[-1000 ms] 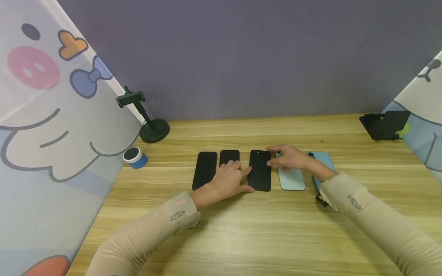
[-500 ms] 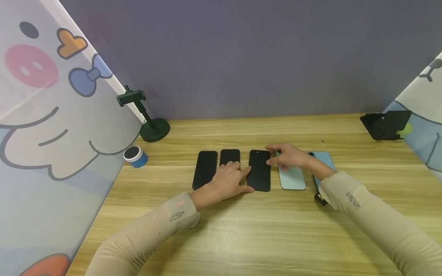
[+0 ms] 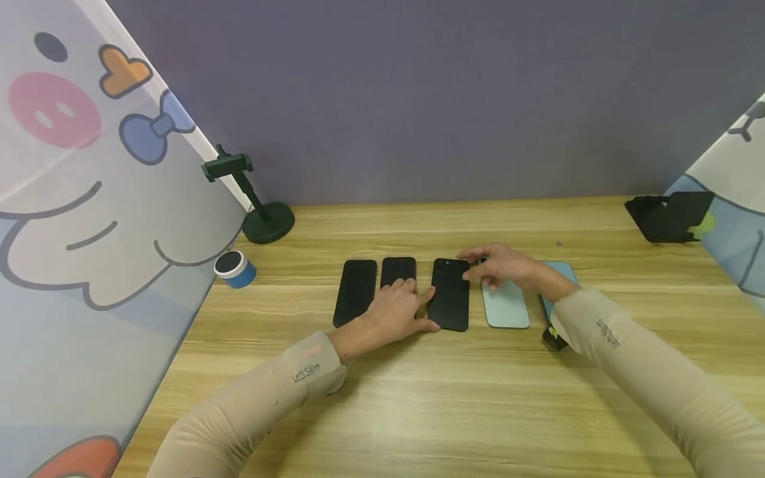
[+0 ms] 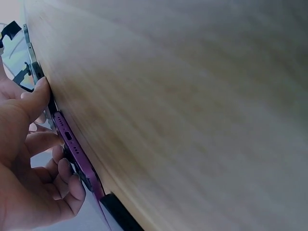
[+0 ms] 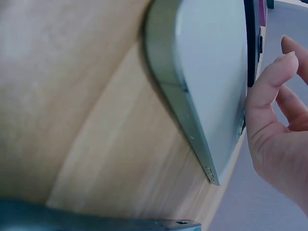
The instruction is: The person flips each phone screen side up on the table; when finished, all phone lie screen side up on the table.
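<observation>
Five phones lie in a row on the wooden table. My left hand (image 3: pixel 394 311) lies over the lower part of the second phone (image 3: pixel 398 267); its thumb and index finger touch the left edge of the black middle phone (image 3: pixel 449 302). At that phone's upper right edge are the thumb and index finger of my right hand (image 3: pixel 508 265), which hovers over the mint phone (image 3: pixel 507 309). In the left wrist view my left hand (image 4: pixel 29 159) is beside a purple-edged phone (image 4: pixel 77 149). The right wrist view has my right hand (image 5: pixel 284 125) beyond the mint phone (image 5: pixel 216 72).
A black phone (image 3: pixel 355 293) is leftmost, a blue phone (image 3: pixel 560 269) rightmost, partly under my right forearm. A dark green stand (image 3: pixel 267 224) and a blue-white jar (image 3: pixel 236 269) are at the left. A black folding stand (image 3: pixel 669 217) is at the back right.
My right hand has shifted very slightly, its wrist a little further up the table, covering more of the blue phone's top. My left hand and the phones have stayed in place.
</observation>
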`<action>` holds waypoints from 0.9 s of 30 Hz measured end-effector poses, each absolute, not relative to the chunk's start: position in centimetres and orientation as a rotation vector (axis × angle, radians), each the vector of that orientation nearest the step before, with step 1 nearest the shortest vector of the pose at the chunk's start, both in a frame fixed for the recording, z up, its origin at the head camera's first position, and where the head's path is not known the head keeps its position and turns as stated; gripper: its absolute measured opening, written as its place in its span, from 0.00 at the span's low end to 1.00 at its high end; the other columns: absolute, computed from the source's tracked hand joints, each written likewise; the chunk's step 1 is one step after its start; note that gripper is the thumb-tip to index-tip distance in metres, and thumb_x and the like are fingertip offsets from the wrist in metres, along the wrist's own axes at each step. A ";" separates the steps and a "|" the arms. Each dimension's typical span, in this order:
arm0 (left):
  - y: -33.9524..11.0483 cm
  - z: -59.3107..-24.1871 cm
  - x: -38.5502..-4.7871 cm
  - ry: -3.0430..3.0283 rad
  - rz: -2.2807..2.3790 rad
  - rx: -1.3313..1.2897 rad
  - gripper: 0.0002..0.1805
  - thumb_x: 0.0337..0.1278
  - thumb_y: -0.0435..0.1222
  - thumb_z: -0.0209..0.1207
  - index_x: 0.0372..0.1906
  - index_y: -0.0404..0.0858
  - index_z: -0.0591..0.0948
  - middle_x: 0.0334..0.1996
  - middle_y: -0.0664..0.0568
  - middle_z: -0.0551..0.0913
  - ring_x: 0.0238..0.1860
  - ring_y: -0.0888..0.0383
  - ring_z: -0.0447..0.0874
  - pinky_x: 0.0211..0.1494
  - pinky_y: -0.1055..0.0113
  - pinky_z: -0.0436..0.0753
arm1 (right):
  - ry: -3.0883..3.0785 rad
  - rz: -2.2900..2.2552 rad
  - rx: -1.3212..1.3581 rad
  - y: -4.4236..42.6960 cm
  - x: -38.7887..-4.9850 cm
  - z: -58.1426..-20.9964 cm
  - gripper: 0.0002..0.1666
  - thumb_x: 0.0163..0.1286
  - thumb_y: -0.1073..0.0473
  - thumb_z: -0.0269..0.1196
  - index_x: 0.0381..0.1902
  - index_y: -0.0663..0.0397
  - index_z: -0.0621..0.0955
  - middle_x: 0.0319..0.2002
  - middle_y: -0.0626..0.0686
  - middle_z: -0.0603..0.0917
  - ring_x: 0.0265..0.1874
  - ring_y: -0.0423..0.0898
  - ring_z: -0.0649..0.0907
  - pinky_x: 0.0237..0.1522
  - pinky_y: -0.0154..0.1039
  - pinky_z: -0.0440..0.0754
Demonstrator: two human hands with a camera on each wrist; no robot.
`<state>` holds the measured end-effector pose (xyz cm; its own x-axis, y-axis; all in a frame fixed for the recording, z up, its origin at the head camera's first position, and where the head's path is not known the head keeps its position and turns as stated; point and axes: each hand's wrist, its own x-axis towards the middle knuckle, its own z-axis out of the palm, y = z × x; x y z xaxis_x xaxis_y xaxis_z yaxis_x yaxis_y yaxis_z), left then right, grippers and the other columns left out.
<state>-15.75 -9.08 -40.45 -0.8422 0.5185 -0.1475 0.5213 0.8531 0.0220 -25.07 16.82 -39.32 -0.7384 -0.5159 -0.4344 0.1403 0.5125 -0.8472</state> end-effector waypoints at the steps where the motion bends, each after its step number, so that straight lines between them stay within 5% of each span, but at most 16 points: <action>1: -9.1 -40.4 -15.8 2.877 -0.024 0.811 0.45 0.57 0.70 0.55 0.76 0.53 0.65 0.49 0.52 0.79 0.41 0.57 0.73 0.39 0.65 0.75 | 2.069 -1.250 -0.304 16.8 -25.2 -39.3 0.40 0.69 0.55 0.67 0.75 0.53 0.66 0.69 0.62 0.63 0.20 0.39 0.75 0.26 0.35 0.80; 5: -9.1 -40.3 -15.8 2.864 -0.005 0.808 0.45 0.57 0.69 0.55 0.76 0.52 0.64 0.48 0.52 0.78 0.40 0.58 0.72 0.38 0.66 0.74 | 2.053 -1.246 -0.307 17.0 -25.5 -39.3 0.39 0.69 0.55 0.67 0.74 0.53 0.68 0.63 0.60 0.68 0.22 0.40 0.75 0.27 0.36 0.78; 13: -9.2 -40.2 -15.7 2.858 0.004 0.819 0.45 0.57 0.68 0.56 0.76 0.52 0.64 0.47 0.53 0.78 0.40 0.58 0.73 0.36 0.68 0.72 | 2.039 -1.226 -0.312 17.0 -26.0 -39.3 0.35 0.70 0.54 0.66 0.72 0.53 0.71 0.33 0.51 0.77 0.22 0.40 0.74 0.27 0.36 0.78; 21: -9.4 -40.1 -15.6 2.855 0.028 0.827 0.45 0.57 0.67 0.57 0.76 0.52 0.65 0.49 0.52 0.78 0.41 0.57 0.74 0.37 0.68 0.73 | 2.040 -1.207 -0.313 17.1 -26.2 -39.2 0.35 0.70 0.54 0.66 0.72 0.53 0.72 0.34 0.50 0.76 0.22 0.40 0.74 0.27 0.36 0.77; 27: -9.5 -40.0 -15.7 2.847 0.031 0.844 0.45 0.57 0.67 0.56 0.76 0.52 0.65 0.49 0.52 0.78 0.41 0.57 0.74 0.37 0.68 0.74 | 2.022 -1.216 -0.340 17.0 -26.4 -39.1 0.34 0.71 0.55 0.65 0.72 0.54 0.72 0.26 0.48 0.75 0.20 0.40 0.73 0.26 0.36 0.77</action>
